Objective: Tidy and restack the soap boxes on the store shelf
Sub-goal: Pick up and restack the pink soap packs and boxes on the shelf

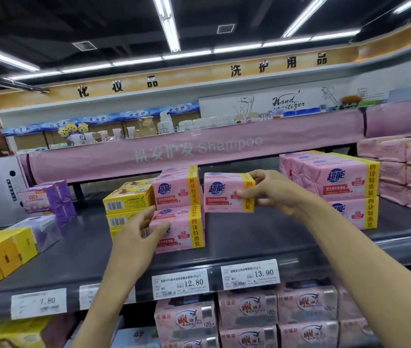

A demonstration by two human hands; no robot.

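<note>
The right hand (272,192) is gripping a pink soap pack (224,193) by its right end. The thumb is lying across the front face and the other fingers (259,175) are curling over the top edge. The pack is hanging in the air above the shelf (249,237), upright and facing the camera. It is showing a glossy pink wrapper with a blue logo at the upper left and a red strip of text below that. A yellow band with red characters is running down the end the fingers are closing on.

Left of those fingers, just apart from the held pack, a middle stack (178,209) of the same pink packs is standing two high on the shelf. The left hand (136,232) is resting against the left end of its lower pack, with the fingers (160,228) lying loosely straight on the front face. Just behind these fingers, yellow boxes (126,204) with barcodes are sitting piled against the stack. Further left, purple packs (46,199) are lying on the same shelf.

Right of the gripping fingers, behind the forearm, a right stack (337,187) of matching packs is standing two high and several deep.

Below both sets of fingers, the shelf's front edge is carrying price tags (249,273). Under it, lower pink packs (247,310) with a different print are filling the next shelf in rows.
</note>
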